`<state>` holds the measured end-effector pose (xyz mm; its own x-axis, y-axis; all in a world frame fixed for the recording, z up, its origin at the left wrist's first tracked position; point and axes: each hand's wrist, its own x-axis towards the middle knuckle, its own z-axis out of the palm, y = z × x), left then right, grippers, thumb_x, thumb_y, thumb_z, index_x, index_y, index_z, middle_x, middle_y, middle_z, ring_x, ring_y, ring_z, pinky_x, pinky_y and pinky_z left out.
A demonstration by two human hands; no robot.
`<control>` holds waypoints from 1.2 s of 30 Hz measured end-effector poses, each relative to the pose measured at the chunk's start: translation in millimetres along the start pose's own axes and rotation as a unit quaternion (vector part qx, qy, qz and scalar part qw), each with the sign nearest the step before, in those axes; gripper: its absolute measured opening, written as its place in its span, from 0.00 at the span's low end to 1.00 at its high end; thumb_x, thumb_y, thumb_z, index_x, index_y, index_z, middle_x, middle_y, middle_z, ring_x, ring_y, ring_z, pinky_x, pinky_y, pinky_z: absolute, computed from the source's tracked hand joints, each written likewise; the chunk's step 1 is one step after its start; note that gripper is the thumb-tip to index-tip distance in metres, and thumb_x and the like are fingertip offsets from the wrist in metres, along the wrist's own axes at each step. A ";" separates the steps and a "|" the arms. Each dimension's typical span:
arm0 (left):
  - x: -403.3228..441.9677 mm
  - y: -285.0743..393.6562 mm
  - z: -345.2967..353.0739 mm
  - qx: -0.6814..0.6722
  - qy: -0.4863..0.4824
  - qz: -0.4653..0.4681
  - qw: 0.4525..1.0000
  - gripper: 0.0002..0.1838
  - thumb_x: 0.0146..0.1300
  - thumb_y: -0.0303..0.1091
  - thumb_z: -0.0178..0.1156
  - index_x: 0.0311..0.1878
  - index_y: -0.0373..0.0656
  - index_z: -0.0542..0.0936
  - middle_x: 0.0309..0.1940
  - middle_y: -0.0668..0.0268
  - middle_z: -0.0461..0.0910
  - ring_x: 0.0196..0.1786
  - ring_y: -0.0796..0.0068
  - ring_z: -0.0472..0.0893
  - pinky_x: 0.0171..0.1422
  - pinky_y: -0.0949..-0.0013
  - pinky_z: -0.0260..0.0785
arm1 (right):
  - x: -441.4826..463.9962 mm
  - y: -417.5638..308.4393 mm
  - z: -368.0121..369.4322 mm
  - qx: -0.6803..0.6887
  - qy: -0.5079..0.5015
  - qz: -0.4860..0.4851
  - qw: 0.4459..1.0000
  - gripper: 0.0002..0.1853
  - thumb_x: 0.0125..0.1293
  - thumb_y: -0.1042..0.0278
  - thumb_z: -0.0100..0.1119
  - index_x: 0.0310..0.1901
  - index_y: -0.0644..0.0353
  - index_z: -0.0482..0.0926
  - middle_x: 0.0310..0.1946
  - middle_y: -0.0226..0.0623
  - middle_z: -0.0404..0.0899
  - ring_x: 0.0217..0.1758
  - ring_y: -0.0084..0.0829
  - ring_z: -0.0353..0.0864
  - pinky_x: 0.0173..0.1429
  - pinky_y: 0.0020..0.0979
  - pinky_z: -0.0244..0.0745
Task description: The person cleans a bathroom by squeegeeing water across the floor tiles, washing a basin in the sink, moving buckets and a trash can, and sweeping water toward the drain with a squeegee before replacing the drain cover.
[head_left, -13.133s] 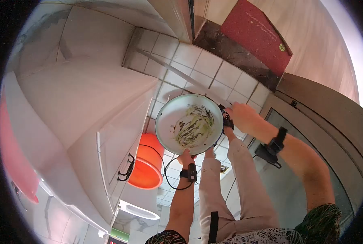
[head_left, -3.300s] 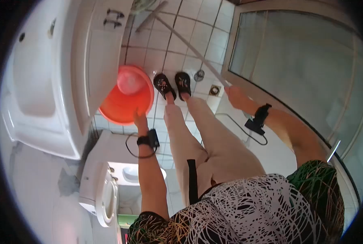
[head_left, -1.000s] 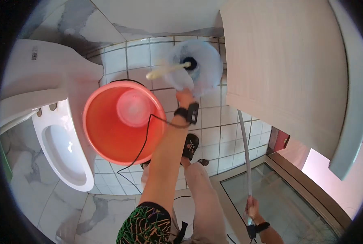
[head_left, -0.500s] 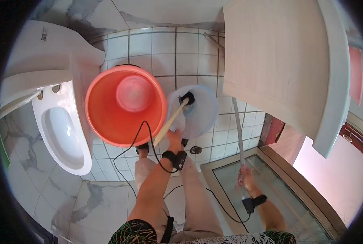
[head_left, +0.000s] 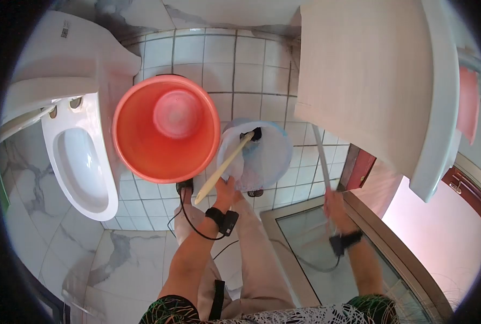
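Close in front of my legs is a pale translucent trash can [head_left: 279,156] with a thin plastic bag over its rim. My left hand [head_left: 226,189] grips the near edge of it. A brush [head_left: 223,169] with a long beige handle and a dark head leans inside, its handle end sticking out past my left hand. My right hand [head_left: 335,208], slightly blurred, is closed round a long grey pole [head_left: 322,156]. The pole's far end disappears under the wooden cabinet, so what it ends in is hidden.
A large orange bucket [head_left: 138,146] stands left of the trash can, with a pinkish round basin [head_left: 176,114] inside. Further left is a white toilet [head_left: 108,183]. The wooden cabinet [head_left: 364,81] overhangs the right side. A framed glass panel [head_left: 305,243] lies below my right arm.
My left hand has drawn the trash can, brush inside, slightly toward me. My right hand has moved forward and a little right with the pole. The view has shifted slightly.
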<state>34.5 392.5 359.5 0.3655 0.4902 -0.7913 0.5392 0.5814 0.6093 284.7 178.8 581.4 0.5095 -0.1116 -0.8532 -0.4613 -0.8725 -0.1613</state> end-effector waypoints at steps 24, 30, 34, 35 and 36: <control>-55.7 -31.0 -31.9 0.023 -0.005 0.008 1.000 0.23 0.58 0.25 0.51 0.57 0.30 0.62 0.45 0.58 0.72 0.45 0.71 0.74 0.41 0.69 0.71 | -242.3 184.8 -33.5 -0.011 -0.075 0.198 0.977 0.28 0.65 0.38 0.41 0.20 0.57 0.65 0.09 0.28 0.63 0.10 0.20 0.65 0.13 0.24 0.58; -84.6 1.7 -39.5 0.069 -0.010 0.037 0.997 0.23 0.56 0.25 0.52 0.56 0.29 0.63 0.44 0.54 0.73 0.43 0.68 0.76 0.41 0.68 0.72 | -180.3 34.4 -31.1 0.042 -0.148 0.142 0.978 0.22 0.67 0.43 0.43 0.31 0.57 0.68 0.13 0.28 0.65 0.10 0.19 0.63 0.12 0.23 0.57; -115.5 33.8 -53.9 0.077 -0.015 -0.015 0.997 0.24 0.55 0.24 0.54 0.56 0.30 0.64 0.44 0.55 0.73 0.46 0.66 0.75 0.48 0.66 0.69 | -153.5 -90.4 -5.0 -0.051 -0.144 -0.114 0.982 0.15 0.70 0.55 0.40 0.40 0.59 0.67 0.13 0.28 0.65 0.09 0.20 0.61 0.14 0.23 0.58; -120.4 37.4 -58.1 0.073 -0.021 -0.002 0.997 0.24 0.55 0.25 0.54 0.56 0.30 0.64 0.44 0.55 0.73 0.46 0.65 0.74 0.49 0.66 0.69 | -145.4 -122.2 3.5 -0.023 -0.169 -0.106 0.980 0.15 0.70 0.55 0.41 0.42 0.60 0.67 0.13 0.28 0.65 0.09 0.21 0.61 0.13 0.24 0.58; -124.9 40.0 -62.2 0.068 -0.026 0.011 0.997 0.24 0.55 0.25 0.54 0.56 0.30 0.65 0.44 0.55 0.73 0.47 0.65 0.74 0.50 0.66 0.68 | -136.6 -154.3 14.0 0.004 -0.196 -0.098 0.976 0.15 0.70 0.55 0.41 0.44 0.60 0.67 0.14 0.29 0.66 0.09 0.22 0.61 0.13 0.25 0.58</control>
<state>-36.8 394.9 486.0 0.4154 0.4653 -0.7816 0.6275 0.4755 0.6166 276.1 335.3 715.9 0.2724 0.2488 -0.9294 -0.3887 -0.8552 -0.3429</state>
